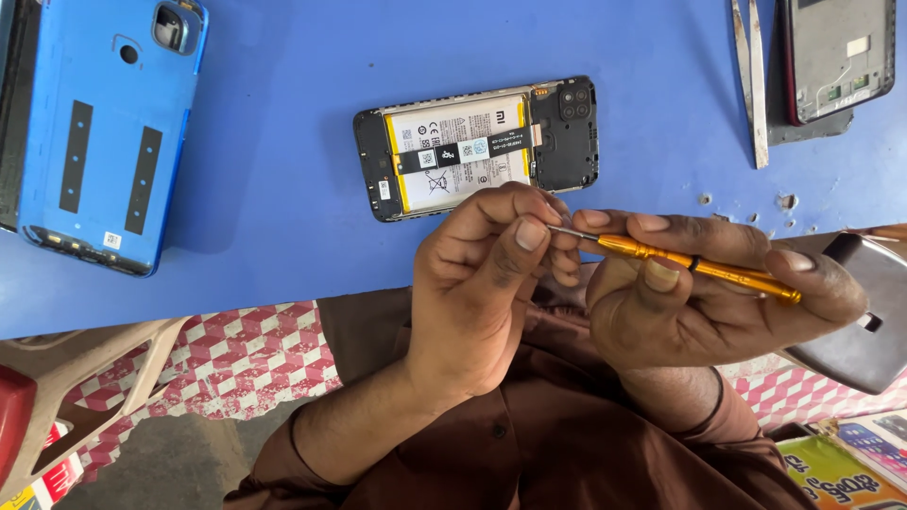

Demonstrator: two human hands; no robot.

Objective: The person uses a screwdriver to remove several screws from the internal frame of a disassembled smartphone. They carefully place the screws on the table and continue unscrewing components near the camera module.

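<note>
My right hand [704,297] holds an orange screwdriver [699,266] that lies across its fingers, tip pointing left. My left hand [487,279] pinches the metal tip of that screwdriver between thumb and fingers; whether a screw sits at the tip is hidden. Both hands hover at the near edge of the blue table [283,170]. Just beyond them lies an opened phone [477,146] with its back removed, showing the white battery, a black flex strip and the black camera block at its right end.
A blue phone back cover [109,132] lies at the far left. Metal tweezers [753,85] and another opened phone [836,57] rest at the top right. Tiny screws [746,210] are scattered near the right hand. A dark phone [864,312] overhangs the table's edge.
</note>
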